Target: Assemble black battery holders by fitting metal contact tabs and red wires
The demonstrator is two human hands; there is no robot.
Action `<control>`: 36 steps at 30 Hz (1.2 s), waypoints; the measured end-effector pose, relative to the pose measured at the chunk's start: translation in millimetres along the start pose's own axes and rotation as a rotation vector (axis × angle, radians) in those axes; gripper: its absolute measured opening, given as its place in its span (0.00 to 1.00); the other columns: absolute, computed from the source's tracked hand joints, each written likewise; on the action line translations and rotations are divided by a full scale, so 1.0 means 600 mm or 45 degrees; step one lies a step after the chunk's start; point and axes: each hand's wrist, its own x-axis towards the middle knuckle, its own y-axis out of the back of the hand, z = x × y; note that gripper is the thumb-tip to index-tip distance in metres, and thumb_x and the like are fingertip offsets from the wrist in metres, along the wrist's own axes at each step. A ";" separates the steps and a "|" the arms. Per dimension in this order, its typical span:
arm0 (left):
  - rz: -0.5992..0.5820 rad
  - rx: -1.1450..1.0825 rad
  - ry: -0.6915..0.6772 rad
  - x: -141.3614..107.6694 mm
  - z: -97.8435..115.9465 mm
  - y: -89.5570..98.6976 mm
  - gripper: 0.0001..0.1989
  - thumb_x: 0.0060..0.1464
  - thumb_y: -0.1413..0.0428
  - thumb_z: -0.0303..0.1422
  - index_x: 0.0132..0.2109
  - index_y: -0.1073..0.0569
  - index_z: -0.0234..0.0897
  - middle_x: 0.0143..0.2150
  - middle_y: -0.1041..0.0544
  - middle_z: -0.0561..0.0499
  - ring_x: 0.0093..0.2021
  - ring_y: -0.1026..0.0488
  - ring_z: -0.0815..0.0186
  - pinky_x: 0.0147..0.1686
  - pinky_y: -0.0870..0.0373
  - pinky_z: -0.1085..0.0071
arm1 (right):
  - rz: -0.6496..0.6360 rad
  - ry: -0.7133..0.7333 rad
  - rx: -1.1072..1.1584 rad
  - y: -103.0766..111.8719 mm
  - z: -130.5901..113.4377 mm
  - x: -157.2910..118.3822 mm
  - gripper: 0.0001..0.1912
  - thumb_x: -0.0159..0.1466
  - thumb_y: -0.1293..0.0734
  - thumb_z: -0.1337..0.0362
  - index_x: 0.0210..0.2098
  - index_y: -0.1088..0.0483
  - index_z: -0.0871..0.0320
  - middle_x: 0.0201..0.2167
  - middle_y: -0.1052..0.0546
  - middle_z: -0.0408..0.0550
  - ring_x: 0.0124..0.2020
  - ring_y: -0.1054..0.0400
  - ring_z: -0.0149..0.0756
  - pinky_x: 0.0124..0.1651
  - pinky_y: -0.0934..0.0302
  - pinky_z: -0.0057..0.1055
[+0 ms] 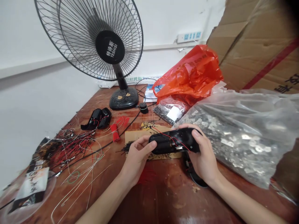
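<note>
Between my two hands is a long black plastic housing (163,143), its inner side facing me, with red wires and a small metal part inside. My left hand (137,155) grips its left end, thumb on top. The right end sits in my right hand (204,152), the thumb pressing on its upper edge. Under my right hand another black part (196,175) lies on the table, partly hidden. Behind the housing lies a piece of cardboard (135,135) with black wires and small bits on it.
A black fan (123,99) stands at the back. To the left lie black housings (97,119), a bundle of red wires (115,133) and a tangle of red and black wires (72,149). On the right are a clear bag of metal pieces (243,137) and a red plastic bag (189,74).
</note>
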 end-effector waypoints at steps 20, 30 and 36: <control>0.223 0.656 -0.526 -0.025 0.000 -0.008 0.12 0.53 0.35 0.34 0.45 0.23 0.40 0.40 0.22 0.52 0.39 0.26 0.68 0.39 0.30 0.77 | -0.185 0.181 -0.208 0.007 -0.014 -0.010 0.21 0.60 0.31 0.69 0.52 0.36 0.52 0.48 0.26 0.48 0.50 0.31 0.41 0.53 0.38 0.35; 0.284 0.696 -0.596 -0.035 0.003 -0.021 0.12 0.50 0.34 0.32 0.43 0.22 0.40 0.38 0.22 0.52 0.39 0.25 0.67 0.40 0.30 0.76 | -0.250 0.182 -0.199 0.007 -0.014 -0.011 0.23 0.60 0.32 0.73 0.53 0.37 0.52 0.49 0.25 0.48 0.50 0.29 0.40 0.52 0.36 0.33; 0.291 0.679 -0.645 -0.039 0.003 -0.020 0.13 0.49 0.33 0.29 0.43 0.22 0.40 0.38 0.21 0.51 0.39 0.24 0.65 0.41 0.29 0.74 | -0.257 0.197 -0.198 0.005 -0.016 -0.012 0.24 0.58 0.33 0.74 0.52 0.37 0.52 0.50 0.25 0.48 0.50 0.29 0.41 0.53 0.34 0.36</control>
